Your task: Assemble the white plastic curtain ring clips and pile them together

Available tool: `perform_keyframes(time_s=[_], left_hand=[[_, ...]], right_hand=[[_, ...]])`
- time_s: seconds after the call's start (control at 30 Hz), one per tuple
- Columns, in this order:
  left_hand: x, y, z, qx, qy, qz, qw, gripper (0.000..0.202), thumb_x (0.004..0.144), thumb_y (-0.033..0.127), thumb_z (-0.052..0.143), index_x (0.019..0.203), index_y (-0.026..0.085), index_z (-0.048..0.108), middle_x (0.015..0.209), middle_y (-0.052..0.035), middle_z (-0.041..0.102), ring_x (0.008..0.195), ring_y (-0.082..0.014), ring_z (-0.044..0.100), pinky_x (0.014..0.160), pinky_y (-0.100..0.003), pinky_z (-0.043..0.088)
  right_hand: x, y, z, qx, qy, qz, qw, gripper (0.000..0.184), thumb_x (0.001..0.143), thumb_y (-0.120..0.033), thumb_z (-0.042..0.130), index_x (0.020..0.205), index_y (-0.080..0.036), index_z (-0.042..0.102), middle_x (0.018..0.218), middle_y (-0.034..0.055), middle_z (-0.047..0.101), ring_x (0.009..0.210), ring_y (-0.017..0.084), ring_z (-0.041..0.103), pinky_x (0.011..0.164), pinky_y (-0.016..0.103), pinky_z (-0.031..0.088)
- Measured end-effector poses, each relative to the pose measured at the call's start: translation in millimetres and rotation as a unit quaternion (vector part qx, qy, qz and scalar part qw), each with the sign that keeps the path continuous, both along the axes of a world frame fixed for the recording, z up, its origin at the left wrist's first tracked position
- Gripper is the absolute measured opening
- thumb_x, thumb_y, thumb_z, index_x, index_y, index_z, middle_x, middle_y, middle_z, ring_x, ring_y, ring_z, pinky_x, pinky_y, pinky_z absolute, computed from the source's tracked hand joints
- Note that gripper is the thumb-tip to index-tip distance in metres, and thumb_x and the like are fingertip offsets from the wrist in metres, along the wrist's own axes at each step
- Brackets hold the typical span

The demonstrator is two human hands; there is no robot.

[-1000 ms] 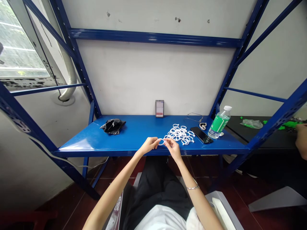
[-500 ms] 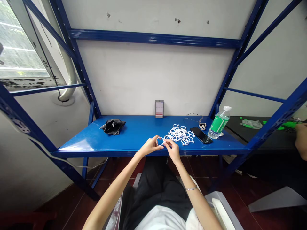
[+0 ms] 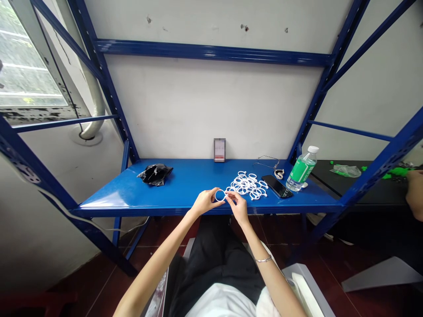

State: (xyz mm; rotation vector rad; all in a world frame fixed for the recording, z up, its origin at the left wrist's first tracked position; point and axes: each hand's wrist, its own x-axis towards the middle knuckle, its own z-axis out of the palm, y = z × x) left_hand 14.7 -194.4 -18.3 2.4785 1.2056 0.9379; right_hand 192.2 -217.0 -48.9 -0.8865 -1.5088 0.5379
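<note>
A white plastic ring (image 3: 220, 190) is held upright between my hands, just above the front edge of the blue table (image 3: 185, 193). My left hand (image 3: 205, 202) grips its left side between thumb and fingers. With thumb and fingertips, my right hand (image 3: 237, 206) pinches the ring's right side, where a small knob seems to sit; the fingertips partly hide it. Just beyond my right hand lies a loose pile of similar white rings (image 3: 246, 184), several of them overlapping, some with small knobs.
Right of the pile are a black phone (image 3: 277, 186), a green-labelled water bottle (image 3: 301, 169) and white earphones (image 3: 279, 174). A crumpled black plastic bag (image 3: 156, 175) lies left. Another phone (image 3: 220, 150) leans on the wall. Another person's hand (image 3: 415, 193) shows at far right.
</note>
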Motion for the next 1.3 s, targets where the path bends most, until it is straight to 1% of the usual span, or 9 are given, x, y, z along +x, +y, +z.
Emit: perform_keyframes(time_s=[0.23, 0.33, 0.47, 0.63, 0.7, 0.8, 0.93, 1.03, 1.3], left_hand=[[0, 0, -3.9, 0.018, -0.015, 0.01, 1.0, 0.049, 0.079, 0.059, 0.057, 0.106, 0.018, 0.06, 0.054, 0.005, 0.049, 0.049, -0.0102, 0.045, 0.051, -0.02, 0.031], [0, 1, -6.3, 0.021, -0.012, 0.008, 1.0, 0.048, 0.079, 0.059, 0.058, 0.104, 0.018, 0.06, 0.055, 0.0052, 0.05, 0.049, -0.0102, 0.045, 0.051, -0.02, 0.031], [1, 2, -8.9, 0.014, 0.0, 0.007, 1.0, 0.049, 0.08, 0.059, 0.057, 0.107, 0.018, 0.057, 0.056, 0.0051, 0.051, 0.051, -0.0115, 0.05, 0.051, -0.021, 0.031], [1, 4, -10.3, -0.006, -0.01, -0.001, 1.0, 0.056, 0.08, 0.059, 0.056, 0.118, 0.019, 0.052, 0.054, 0.006, 0.05, 0.051, -0.0123, 0.052, 0.051, -0.021, 0.032], [1, 3, -9.6, -0.017, -0.026, -0.009, 0.999, 0.055, 0.08, 0.059, 0.057, 0.118, 0.018, 0.053, 0.053, 0.0061, 0.05, 0.05, -0.0117, 0.051, 0.052, -0.02, 0.033], [2, 1, -7.3, -0.026, -0.049, -0.018, 0.998, 0.053, 0.078, 0.058, 0.059, 0.112, 0.017, 0.056, 0.052, 0.0063, 0.049, 0.048, -0.0105, 0.048, 0.051, -0.02, 0.032], [3, -3, -6.0, -0.011, -0.064, -0.02, 0.998, 0.049, 0.076, 0.057, 0.062, 0.102, 0.016, 0.059, 0.051, 0.0065, 0.046, 0.046, -0.0089, 0.043, 0.049, -0.02, 0.03], [4, -3, -8.2, 0.003, -0.065, -0.011, 0.998, 0.048, 0.075, 0.058, 0.063, 0.1, 0.017, 0.06, 0.051, 0.0064, 0.046, 0.046, -0.0085, 0.042, 0.049, -0.02, 0.029], [5, -5, -11.7, 0.036, -0.048, 0.017, 0.998, 0.047, 0.076, 0.057, 0.062, 0.099, 0.017, 0.062, 0.051, 0.0048, 0.049, 0.048, -0.0102, 0.047, 0.05, -0.02, 0.031]], right_hand=[[1, -1, -1.3, -0.004, 0.007, 0.002, 1.0, 0.02, 0.086, -0.038, 0.061, 0.096, -0.021, 0.065, 0.092, 0.0059, 0.069, 0.084, 0.022, 0.065, 0.077, 0.034, 0.053], [1, -1, -1.8, -0.007, 0.008, 0.002, 1.0, 0.018, 0.086, -0.038, 0.061, 0.092, -0.021, 0.065, 0.092, 0.0058, 0.069, 0.084, 0.022, 0.065, 0.078, 0.034, 0.053], [1, 1, -2.9, -0.01, 0.014, 0.003, 1.0, 0.018, 0.086, -0.038, 0.061, 0.088, -0.021, 0.065, 0.09, 0.0058, 0.069, 0.084, 0.023, 0.066, 0.078, 0.035, 0.053], [1, 3, -5.8, -0.008, 0.022, 0.001, 1.0, 0.019, 0.085, -0.039, 0.062, 0.085, -0.021, 0.065, 0.088, 0.0057, 0.069, 0.085, 0.023, 0.066, 0.079, 0.035, 0.053], [1, 3, -6.6, -0.006, 0.022, -0.004, 1.0, 0.018, 0.086, -0.039, 0.062, 0.085, -0.021, 0.065, 0.088, 0.0056, 0.069, 0.084, 0.022, 0.066, 0.079, 0.035, 0.052], [0, 2, -6.8, 0.0, 0.021, -0.01, 1.0, 0.018, 0.086, -0.038, 0.061, 0.083, -0.021, 0.064, 0.087, 0.0054, 0.069, 0.083, 0.022, 0.066, 0.078, 0.034, 0.052], [0, 1, -6.4, 0.015, 0.009, -0.009, 1.0, 0.017, 0.087, -0.037, 0.06, 0.082, -0.021, 0.063, 0.086, 0.0054, 0.069, 0.084, 0.023, 0.065, 0.077, 0.034, 0.052], [1, 1, -6.6, 0.025, 0.002, -0.009, 1.0, 0.016, 0.087, -0.035, 0.059, 0.081, -0.021, 0.063, 0.085, 0.0051, 0.068, 0.083, 0.022, 0.065, 0.076, 0.033, 0.052], [1, 1, -4.1, 0.046, -0.013, -0.011, 0.999, 0.018, 0.088, -0.033, 0.057, 0.075, -0.021, 0.059, 0.079, 0.0035, 0.065, 0.078, 0.021, 0.063, 0.073, 0.032, 0.05]])
